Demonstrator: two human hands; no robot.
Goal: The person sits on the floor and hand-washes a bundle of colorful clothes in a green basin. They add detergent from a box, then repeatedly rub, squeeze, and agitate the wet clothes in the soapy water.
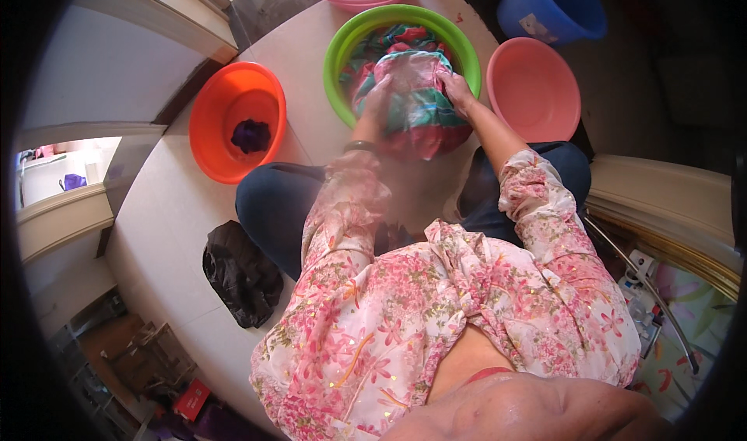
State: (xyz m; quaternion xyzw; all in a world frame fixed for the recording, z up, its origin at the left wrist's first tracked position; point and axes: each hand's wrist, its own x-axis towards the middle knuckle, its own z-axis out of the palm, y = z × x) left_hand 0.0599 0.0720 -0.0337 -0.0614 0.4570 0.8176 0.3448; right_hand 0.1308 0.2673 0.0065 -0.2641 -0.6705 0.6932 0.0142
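Observation:
A wet red and green patterned cloth [417, 99] is bunched in a green plastic basin [334, 73] on the floor before me. Part of it hangs over the near rim. My left hand [378, 95] grips the cloth's left side, somewhat blurred. At the cloth's right edge, my right hand [457, 92] holds it between thumb and fingers. Between my hands the fabric is spread and looks whitish, as if with suds. More of the same cloth lies crumpled at the back of the basin.
An orange basin [204, 126] with a dark purple cloth [251, 136] stands left. A pink basin [365, 0] is behind, a salmon basin [534, 90] and blue bucket [543, 9] at right. A black bundle [242, 274] lies by my left knee. Walls flank both sides.

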